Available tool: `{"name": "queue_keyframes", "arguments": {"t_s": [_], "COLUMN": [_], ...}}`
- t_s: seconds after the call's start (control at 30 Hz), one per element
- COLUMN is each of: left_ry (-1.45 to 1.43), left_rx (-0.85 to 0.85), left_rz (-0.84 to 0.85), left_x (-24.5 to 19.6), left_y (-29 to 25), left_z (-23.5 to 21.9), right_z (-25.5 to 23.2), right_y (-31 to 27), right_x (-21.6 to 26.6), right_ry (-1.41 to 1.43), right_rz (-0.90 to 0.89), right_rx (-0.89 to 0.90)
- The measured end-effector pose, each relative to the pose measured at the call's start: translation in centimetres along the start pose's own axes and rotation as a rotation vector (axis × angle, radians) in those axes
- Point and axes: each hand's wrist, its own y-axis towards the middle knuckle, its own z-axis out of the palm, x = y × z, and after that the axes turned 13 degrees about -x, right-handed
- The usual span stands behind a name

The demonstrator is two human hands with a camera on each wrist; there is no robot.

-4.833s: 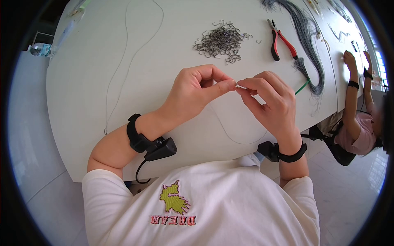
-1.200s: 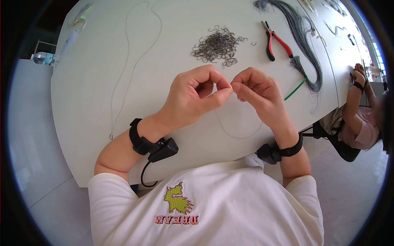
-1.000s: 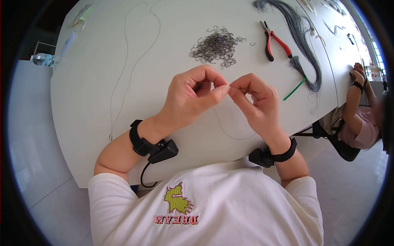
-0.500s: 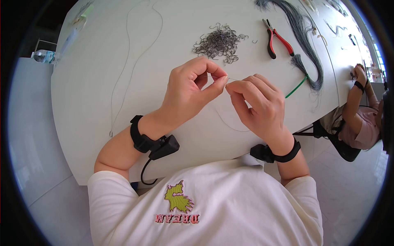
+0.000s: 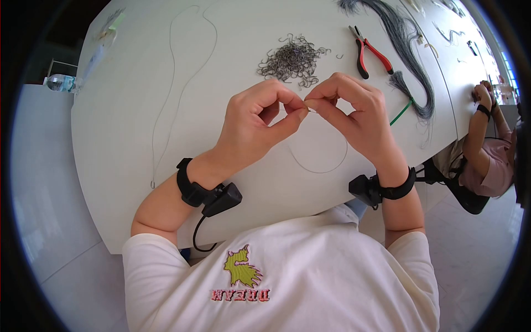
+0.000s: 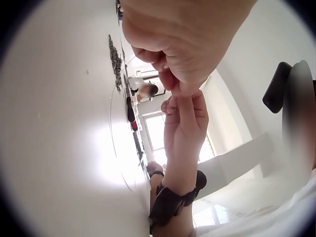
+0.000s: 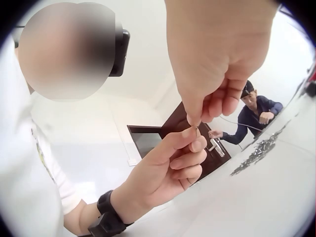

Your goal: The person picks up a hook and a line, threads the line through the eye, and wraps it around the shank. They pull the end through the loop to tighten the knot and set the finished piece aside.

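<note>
My left hand (image 5: 251,119) pinches a tiny dark fish hook (image 5: 311,111) between thumb and forefinger, mostly hidden by the fingertips. Thumb and forefinger of my right hand (image 5: 357,113) meet right at the left fingertips, pinching the thin fishing line there. Below the hands the line hangs in a round loop (image 5: 322,172) over the table. In the right wrist view the fingertips of both hands come together around a small glint of the hook (image 7: 197,128). Beyond the hands lies a pile of fish hooks (image 5: 293,60), with one loose hook (image 5: 339,56) beside it.
Red-handled pliers (image 5: 370,52) lie right of the hooks, beside a long grey bundle of line (image 5: 415,61) with a green tie (image 5: 401,112). Another long line (image 5: 173,66) lies at left on the white table (image 5: 121,138). Another person (image 5: 487,149) sits at far right.
My right hand has swung from below the left fingertips up and around to meet them from above, and the hanging loop has become rounder. The left hand has barely moved.
</note>
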Motion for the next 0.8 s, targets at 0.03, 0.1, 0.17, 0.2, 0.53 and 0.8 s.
{"name": "queue_keyframes", "arguments": {"t_s": [0.03,0.1,0.17,0.2,0.53,0.8], "left_ry": [-0.003,-0.005,0.007,0.007,-0.001,0.001], "left_rx": [-0.011,-0.022,-0.045,-0.045,-0.127,-0.163], "left_rz": [0.012,0.025,0.063,0.063,0.214,0.212], "left_x": [0.1,0.0,-0.2,-0.2,0.0,0.3], "left_y": [0.0,-0.1,-0.2,-0.2,-0.2,-0.2], "left_z": [0.0,0.0,0.0,0.0,0.0,0.1], "right_z": [0.1,0.5,0.8,0.9,1.5,2.1], "right_y": [-0.1,-0.3,-0.4,-0.6,-1.5,-2.6], "right_x": [-0.2,-0.6,-0.7,-0.6,-0.6,0.8], "right_ry": [0.038,0.118,0.199,0.274,0.736,0.525], "right_rz": [0.043,0.107,0.172,0.279,0.666,0.598], "right_rx": [0.001,-0.013,-0.027,-0.008,0.051,-0.077]}}
